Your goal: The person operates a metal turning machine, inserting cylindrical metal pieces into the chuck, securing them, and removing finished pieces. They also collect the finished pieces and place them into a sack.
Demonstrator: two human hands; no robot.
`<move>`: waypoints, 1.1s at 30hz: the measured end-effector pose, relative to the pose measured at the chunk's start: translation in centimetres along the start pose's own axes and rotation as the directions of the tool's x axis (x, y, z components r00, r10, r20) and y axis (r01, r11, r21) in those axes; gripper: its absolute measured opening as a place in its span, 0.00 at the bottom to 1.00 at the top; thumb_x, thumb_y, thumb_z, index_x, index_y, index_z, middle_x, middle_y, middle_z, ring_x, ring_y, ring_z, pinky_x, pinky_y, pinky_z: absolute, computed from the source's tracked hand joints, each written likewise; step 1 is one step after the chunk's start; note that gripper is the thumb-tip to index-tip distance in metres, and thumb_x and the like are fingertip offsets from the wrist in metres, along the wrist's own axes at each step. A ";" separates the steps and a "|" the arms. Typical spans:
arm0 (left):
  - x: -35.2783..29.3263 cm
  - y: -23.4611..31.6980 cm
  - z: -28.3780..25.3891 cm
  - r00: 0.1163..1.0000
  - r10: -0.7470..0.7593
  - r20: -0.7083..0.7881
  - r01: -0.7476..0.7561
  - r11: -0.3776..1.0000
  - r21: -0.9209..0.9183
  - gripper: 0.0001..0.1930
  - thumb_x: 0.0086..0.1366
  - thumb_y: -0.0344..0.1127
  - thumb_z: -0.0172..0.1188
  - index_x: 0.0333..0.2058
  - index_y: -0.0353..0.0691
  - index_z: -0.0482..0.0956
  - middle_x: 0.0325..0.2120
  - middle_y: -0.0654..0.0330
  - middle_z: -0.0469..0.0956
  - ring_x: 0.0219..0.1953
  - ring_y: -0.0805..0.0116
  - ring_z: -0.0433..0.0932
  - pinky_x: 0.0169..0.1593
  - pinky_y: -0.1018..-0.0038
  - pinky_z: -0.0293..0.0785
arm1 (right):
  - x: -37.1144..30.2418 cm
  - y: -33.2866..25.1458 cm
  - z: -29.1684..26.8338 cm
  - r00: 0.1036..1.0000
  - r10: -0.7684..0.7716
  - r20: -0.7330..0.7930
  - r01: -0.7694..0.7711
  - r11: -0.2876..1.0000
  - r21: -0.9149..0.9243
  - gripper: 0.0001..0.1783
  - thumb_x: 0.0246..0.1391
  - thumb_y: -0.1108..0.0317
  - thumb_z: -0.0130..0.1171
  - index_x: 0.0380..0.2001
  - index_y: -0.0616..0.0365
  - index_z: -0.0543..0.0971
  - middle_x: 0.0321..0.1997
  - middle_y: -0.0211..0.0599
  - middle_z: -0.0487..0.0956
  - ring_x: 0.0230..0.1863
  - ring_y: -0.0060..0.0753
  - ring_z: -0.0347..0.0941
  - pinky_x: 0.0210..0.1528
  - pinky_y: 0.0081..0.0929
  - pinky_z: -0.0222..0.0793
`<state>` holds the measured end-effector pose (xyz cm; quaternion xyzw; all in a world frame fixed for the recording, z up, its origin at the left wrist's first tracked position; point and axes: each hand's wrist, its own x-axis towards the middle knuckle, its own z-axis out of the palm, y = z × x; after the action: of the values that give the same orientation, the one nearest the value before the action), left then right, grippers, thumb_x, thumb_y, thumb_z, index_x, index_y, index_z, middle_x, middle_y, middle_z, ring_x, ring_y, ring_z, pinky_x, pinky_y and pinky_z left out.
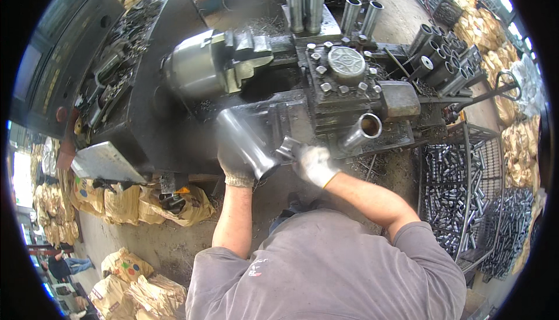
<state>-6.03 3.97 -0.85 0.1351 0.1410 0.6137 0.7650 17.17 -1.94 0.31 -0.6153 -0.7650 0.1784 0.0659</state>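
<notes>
My left hand (233,166), in a whitish work glove, is closed around a shiny metal tube (247,142) held at a slant in front of the lathe. The tube's open end points down toward me. To its right, my gloved right hand (314,164) grips a small grey metal piece (287,146) close to the tube's lower end; its exact kind is unclear. Behind my hands are the lathe chuck (198,67), with stepped jaws, and the square tool post (346,64) with several bolts on top. Another metal tube (361,132) leans just beyond my right hand, its open end up.
Several tubes (305,6) stand upright at the back of the lathe, and more tubes (445,61) crowd its right end. A wire cage (463,186) full of small metal parts stands at the right. Paper sacks (142,201) lie below left. A person (61,266) is far left.
</notes>
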 end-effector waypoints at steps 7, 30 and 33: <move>-2.6 -0.6 0.7 0.983 0.050 -0.175 -0.026 0.990 0.139 0.42 0.72 0.74 0.52 0.65 0.40 0.75 0.58 0.49 0.81 0.58 0.48 0.80 0.63 0.52 0.78 | 1.2 -1.6 -11.9 0.991 0.032 0.130 -0.124 0.579 0.805 0.29 0.58 0.52 0.70 0.49 0.69 0.84 0.34 0.44 0.87 0.34 0.36 0.85 0.42 0.37 0.80; -9.8 -3.3 -8.5 0.755 0.376 -0.536 0.024 0.802 0.597 0.21 0.73 0.48 0.65 0.57 0.41 0.80 0.47 0.55 0.85 0.48 0.58 0.84 0.51 0.59 0.80 | 28.0 10.1 -24.8 0.912 -0.330 0.244 0.391 0.880 -0.270 0.29 0.38 0.62 0.77 0.47 0.57 0.84 0.40 0.54 0.87 0.46 0.59 0.86 0.50 0.49 0.81; -13.8 -2.3 -9.7 0.447 0.352 -0.822 0.162 0.872 0.462 0.19 0.72 0.45 0.65 0.54 0.40 0.80 0.45 0.56 0.83 0.49 0.57 0.82 0.54 0.58 0.80 | 30.0 7.5 -22.9 0.852 -0.246 0.462 0.369 0.908 -0.198 0.35 0.38 0.57 0.78 0.52 0.59 0.81 0.45 0.55 0.87 0.49 0.58 0.85 0.52 0.47 0.80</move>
<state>-10.53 -9.68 -9.94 -0.0141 0.6578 0.5802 0.4801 24.41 32.80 15.34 -0.4325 -0.8672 0.1858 -0.1624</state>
